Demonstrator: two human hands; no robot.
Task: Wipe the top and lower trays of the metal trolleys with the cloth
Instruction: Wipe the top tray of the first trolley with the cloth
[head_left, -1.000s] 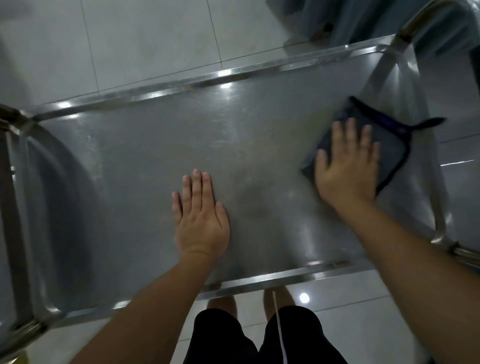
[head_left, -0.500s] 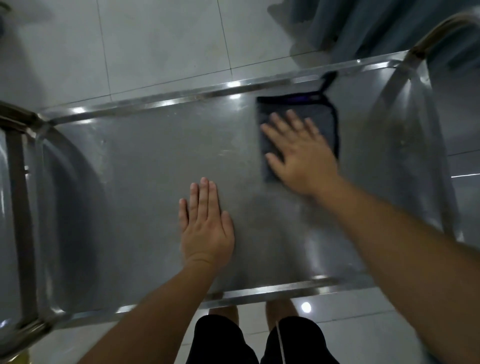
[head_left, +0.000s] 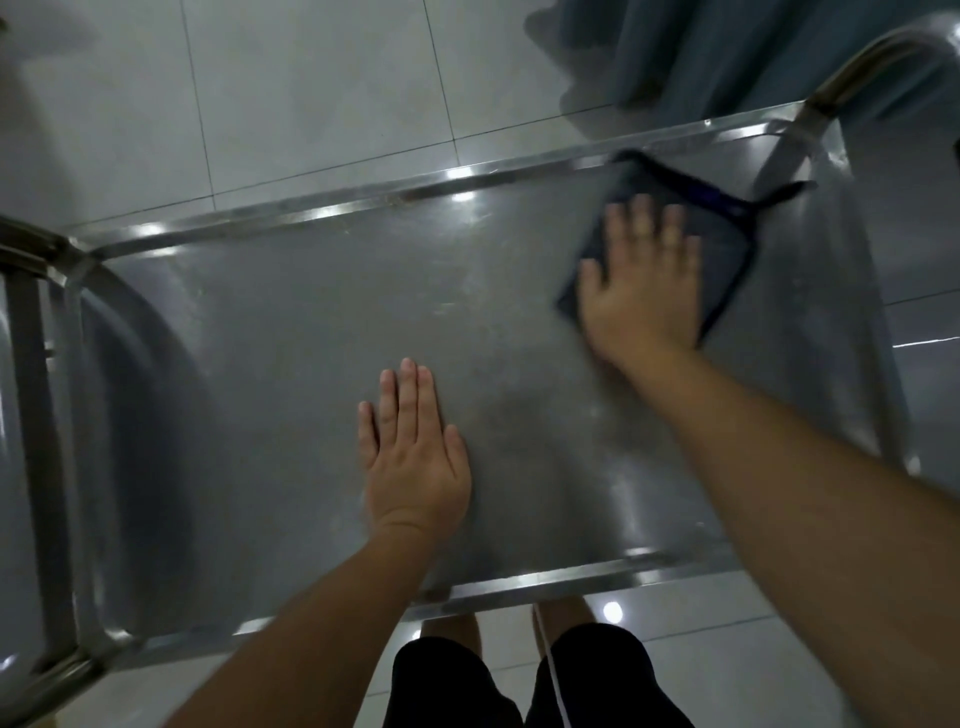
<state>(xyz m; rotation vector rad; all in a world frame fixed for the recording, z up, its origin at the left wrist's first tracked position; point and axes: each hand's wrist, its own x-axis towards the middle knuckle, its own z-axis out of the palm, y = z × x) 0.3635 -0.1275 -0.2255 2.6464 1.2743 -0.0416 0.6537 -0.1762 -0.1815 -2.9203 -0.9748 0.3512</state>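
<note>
The right hand (head_left: 644, 291) lies flat on the dark cloth (head_left: 727, 244), fingers straight and slightly spread, pressing it onto the top tray (head_left: 311, 364) of the metal trolley (head_left: 31, 364); its grip pinches nothing and works only by palm pressure. The cloth sits at about 2 o'clock on the tray, close to the far rim and near the far right corner, with a dark loop (head_left: 784, 195) trailing off toward 2 o'clock. Half a second ago the same hand and cloth were nearer the tray's middle, at about 12 o'clock against the far rim, and 1 second ago they lay at 3 o'clock by the right edge, so the cloth has swept left and come back right. The hand and cloth are blurred with motion. The left hand (head_left: 415, 452) rests flat on the bare metal at about 6 o'clock, fingers straight and held together, thumb out, holding nothing; it has stayed in the same spot across all 3 frames. Below the near rim, black shorts (head_left: 452, 680) and bare legs show over pale floor tiles (head_left: 260, 104), and a blue-grey curtain (head_left: 701, 52) hangs at 1 o'clock.
</note>
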